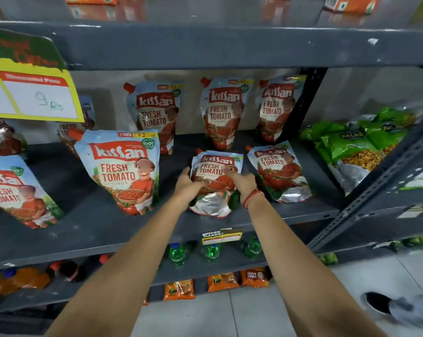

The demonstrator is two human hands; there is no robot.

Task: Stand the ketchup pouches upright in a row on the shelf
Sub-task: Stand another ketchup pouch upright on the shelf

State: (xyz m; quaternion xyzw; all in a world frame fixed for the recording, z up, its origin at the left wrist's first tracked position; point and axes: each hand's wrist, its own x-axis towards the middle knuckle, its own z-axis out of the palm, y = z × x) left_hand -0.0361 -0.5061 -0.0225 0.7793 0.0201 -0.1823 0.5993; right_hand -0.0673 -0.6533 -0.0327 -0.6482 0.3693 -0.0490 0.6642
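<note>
Both hands grip pouch (216, 181) sides | Kissan tomato print | silver base

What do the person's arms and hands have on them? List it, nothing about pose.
Both forearms are bare, with no sleeves in view and no gloves. The left hand shows no ring, watch or band. The right hand has a red thread bracelet wound in several strands around the wrist.

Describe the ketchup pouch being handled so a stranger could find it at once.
Find the grey middle shelf and its front row of pouches. It is the pouch second from the right, leaning back. Alone among them, it is gripped by both hands: left, right.
</note>
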